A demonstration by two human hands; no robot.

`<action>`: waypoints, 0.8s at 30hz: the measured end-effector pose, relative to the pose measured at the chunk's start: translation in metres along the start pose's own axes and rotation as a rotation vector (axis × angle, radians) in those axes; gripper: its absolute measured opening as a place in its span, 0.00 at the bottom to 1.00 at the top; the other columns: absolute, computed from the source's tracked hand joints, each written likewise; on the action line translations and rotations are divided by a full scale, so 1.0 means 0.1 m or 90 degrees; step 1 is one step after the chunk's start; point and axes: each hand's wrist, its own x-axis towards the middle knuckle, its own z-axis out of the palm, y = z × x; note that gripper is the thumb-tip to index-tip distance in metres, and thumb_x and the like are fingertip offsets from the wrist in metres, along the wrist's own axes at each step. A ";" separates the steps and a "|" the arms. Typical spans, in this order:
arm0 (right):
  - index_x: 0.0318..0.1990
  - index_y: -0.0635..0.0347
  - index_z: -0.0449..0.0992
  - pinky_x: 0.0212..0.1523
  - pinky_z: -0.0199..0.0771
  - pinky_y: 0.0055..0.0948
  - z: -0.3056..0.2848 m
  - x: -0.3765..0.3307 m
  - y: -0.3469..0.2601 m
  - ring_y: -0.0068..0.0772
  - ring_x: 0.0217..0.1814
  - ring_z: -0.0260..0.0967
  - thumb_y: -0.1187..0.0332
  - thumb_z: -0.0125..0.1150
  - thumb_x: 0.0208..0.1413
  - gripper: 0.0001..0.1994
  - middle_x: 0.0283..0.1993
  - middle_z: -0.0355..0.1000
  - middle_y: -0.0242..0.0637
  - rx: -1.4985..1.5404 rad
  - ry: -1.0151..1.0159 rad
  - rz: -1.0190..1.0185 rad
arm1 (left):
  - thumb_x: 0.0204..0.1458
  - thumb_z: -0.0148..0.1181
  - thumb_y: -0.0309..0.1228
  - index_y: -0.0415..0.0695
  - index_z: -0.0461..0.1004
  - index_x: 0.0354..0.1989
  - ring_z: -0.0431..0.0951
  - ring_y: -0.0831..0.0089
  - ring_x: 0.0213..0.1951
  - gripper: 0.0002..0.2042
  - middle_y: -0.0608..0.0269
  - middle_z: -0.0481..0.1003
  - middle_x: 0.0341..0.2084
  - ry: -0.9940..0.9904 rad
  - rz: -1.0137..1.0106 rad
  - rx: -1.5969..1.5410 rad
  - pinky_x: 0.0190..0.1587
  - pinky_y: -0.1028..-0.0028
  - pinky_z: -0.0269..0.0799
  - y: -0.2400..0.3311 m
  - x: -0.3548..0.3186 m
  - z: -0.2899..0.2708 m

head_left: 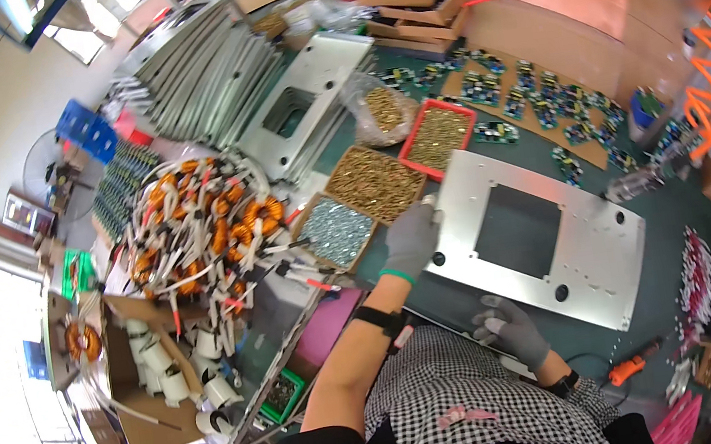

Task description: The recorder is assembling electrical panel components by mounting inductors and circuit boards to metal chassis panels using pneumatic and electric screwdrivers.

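Note:
A silver metal panel with a large rectangular cut-out lies on the dark green worktop in front of me. My left hand, in a grey glove with a green cuff, is at the panel's left edge, its fingers together along that edge. Just beyond it are a tray of brass-coloured standoffs and a tray of small silver screws. By the panel's near edge is my right hand, also gloved, with fingers loosely bent and apart. Nothing shows in it.
A red tray of brass pieces stands past the panel. Circuit boards spread along the back right. Copper-wound coils heap at left, before stacked metal panels. An orange-handled tool lies at right near a hanging screwdriver.

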 end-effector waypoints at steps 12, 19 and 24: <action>0.51 0.66 0.58 0.30 0.68 0.26 0.27 0.10 0.23 0.30 0.29 0.64 0.74 0.48 0.51 0.19 0.35 0.65 0.46 0.174 0.180 -0.035 | 0.52 0.55 0.34 0.47 0.75 0.45 0.75 0.63 0.38 0.13 0.54 0.75 0.38 0.735 -0.061 -0.154 0.42 0.71 0.69 -2.69 -0.64 -2.64; 0.47 0.63 0.57 0.24 0.65 0.30 0.79 0.43 0.50 0.33 0.24 0.62 0.75 0.45 0.50 0.15 0.32 0.64 0.45 0.265 0.207 -0.046 | 0.40 0.62 0.40 0.47 0.60 0.58 0.70 0.55 0.51 0.33 0.47 0.68 0.50 0.313 -0.572 0.264 0.52 0.64 0.66 -4.44 -0.98 -3.55; 0.42 0.57 0.59 0.24 0.63 0.27 1.01 0.49 0.53 0.30 0.24 0.58 0.75 0.46 0.50 0.11 0.30 0.61 0.41 0.242 0.249 0.011 | 0.39 0.67 0.44 0.51 0.65 0.54 0.70 0.56 0.51 0.31 0.53 0.68 0.51 0.114 -0.536 0.388 0.51 0.64 0.67 -4.96 -0.86 -3.42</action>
